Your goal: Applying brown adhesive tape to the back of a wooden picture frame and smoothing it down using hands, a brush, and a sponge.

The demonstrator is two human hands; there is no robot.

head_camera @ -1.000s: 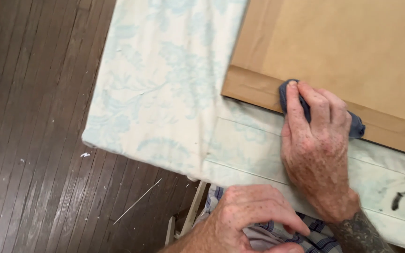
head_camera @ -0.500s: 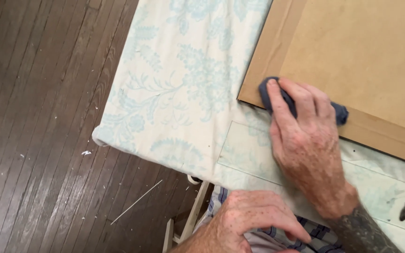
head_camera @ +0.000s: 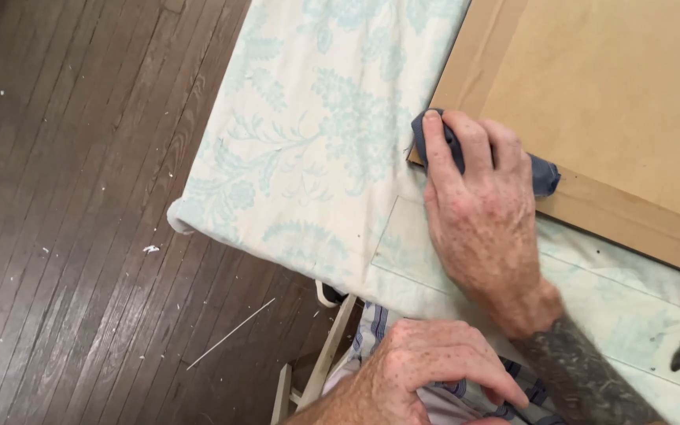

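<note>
Two hands at work: right hand [head_camera: 478, 212] pressed flat over a bunched dark blue cloth [head_camera: 541, 175] at the near-left corner of the brown board [head_camera: 615, 94]. Likely soft, light, easily wadded under fingertips. Left hand [head_camera: 423, 370] curled on striped fabric [head_camera: 371, 330], nearer.

We saw a small rag [head_camera: 543, 175] of dark blue-grey colour under our right hand [head_camera: 478, 216]. The board [head_camera: 615, 102] below it was plain light brown, with a slightly darker brown band along its edge. The cloth [head_camera: 308, 149] over the bench was cream white with a pale blue-green pattern of flowers and leaves, and it had some dark spots and one black smear near the right side. Our left hand [head_camera: 423, 370] lay on a striped fabric [head_camera: 375, 327], white with dark blue lines. The floor [head_camera: 80, 197] was of dark brown wooden planks, with small white specks on it.
</note>
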